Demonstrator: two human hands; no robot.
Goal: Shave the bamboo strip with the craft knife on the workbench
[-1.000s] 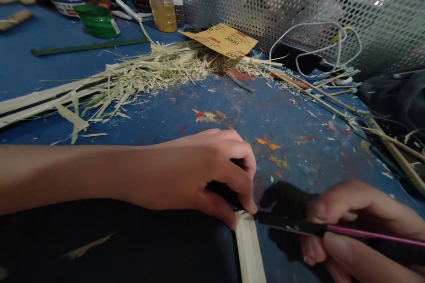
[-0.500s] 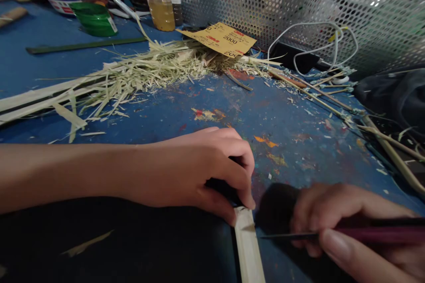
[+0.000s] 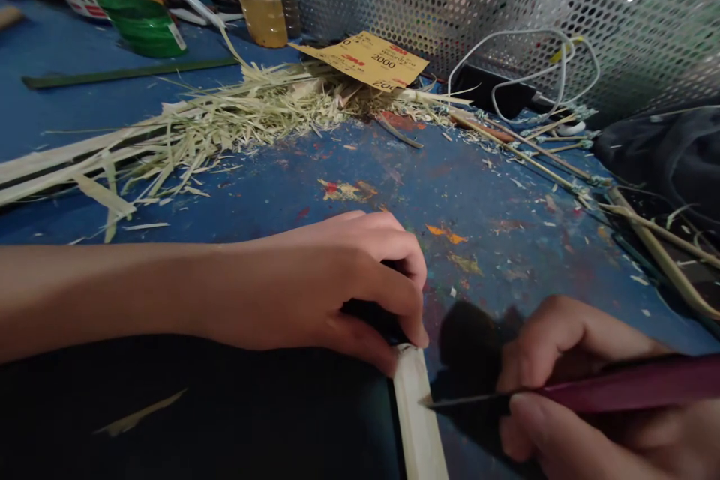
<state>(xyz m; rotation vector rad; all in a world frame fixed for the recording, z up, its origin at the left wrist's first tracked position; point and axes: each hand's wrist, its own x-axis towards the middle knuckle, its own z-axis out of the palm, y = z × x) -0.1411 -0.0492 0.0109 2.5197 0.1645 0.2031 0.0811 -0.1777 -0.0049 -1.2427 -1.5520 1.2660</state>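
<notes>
My left hand (image 3: pixel 331 285) presses down with thumb and fingertips on the far end of a pale bamboo strip (image 3: pixel 419 420) that runs toward me at the table's near edge. My right hand (image 3: pixel 568 390) grips a knife with a purple handle (image 3: pixel 619 386). Its dark blade (image 3: pixel 466 399) lies across from the right, and the tip touches the strip's right edge a little below my left fingertips. My left forearm stretches in from the left over a dark cloth or mat (image 3: pixel 196 412).
A heap of bamboo shavings and long splints (image 3: pixel 214 120) lies at the back left of the blue, paint-stained table (image 3: pixel 478 195). Behind it stand jars (image 3: pixel 262 4), a green lid (image 3: pixel 143 26) and yellow sandpaper (image 3: pixel 365 60). Thin sticks (image 3: pixel 562 165), a white cable (image 3: pixel 534 75) and perforated metal screen sit at right.
The knife has slid down the strip toward me, from just under my left fingertips to lower on the strip's edge. My left hand has kept its hold. The view drifted slightly.
</notes>
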